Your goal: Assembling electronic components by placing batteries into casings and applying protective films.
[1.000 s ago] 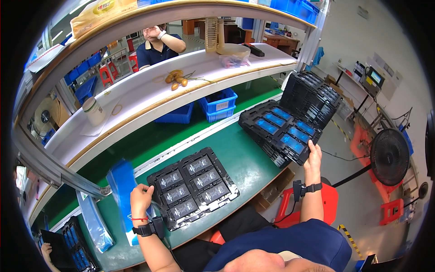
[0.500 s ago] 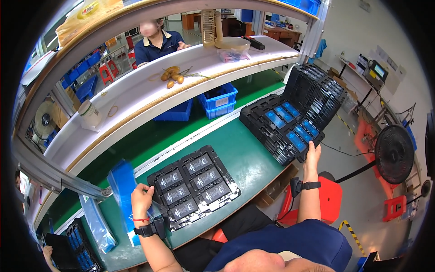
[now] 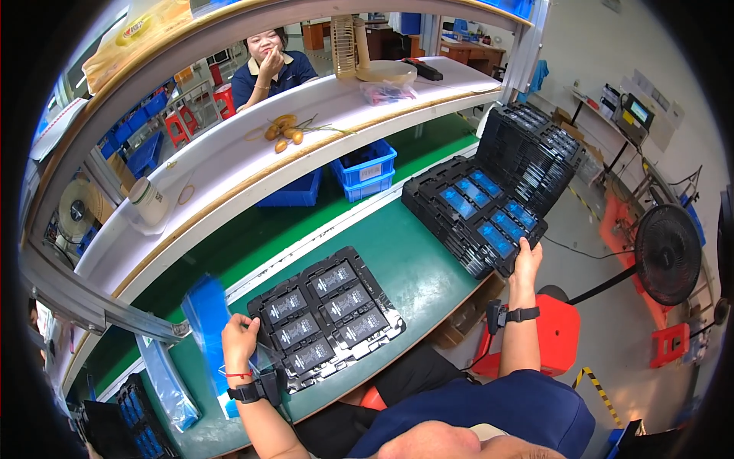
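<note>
On the green bench in front of me lies a black plastic tray (image 3: pixel 329 320) with several flat, dark rectangular battery packs (image 3: pixel 345 304) in its pockets. My left hand (image 3: pixel 241 340) is at the tray's left edge, thumb and fingers pinched together; what is between them, if anything, I cannot make out. Clear film shows below that hand, and blue plastic film (image 3: pixel 206 310) lies beside it. To the right, my right hand (image 3: pixel 526 264) grips the near right corner of a stack of black trays (image 3: pixel 451 218). Blue-faced packs (image 3: pixel 498 239) fill the top tray's pockets.
Behind that stack rises a taller tray stack (image 3: pixel 531 153). A white shelf (image 3: pixel 222 180) spans the far side, with small yellow fruits (image 3: pixel 283 131) on it and blue bins (image 3: pixel 367 168) below. Across sits a person (image 3: pixel 267 76). Right: red stool (image 3: pixel 547 333), black fan (image 3: pixel 667 243).
The person across the shelf has raised a hand to the mouth. The view has shifted slightly. Both my hands keep their places at the trays.
</note>
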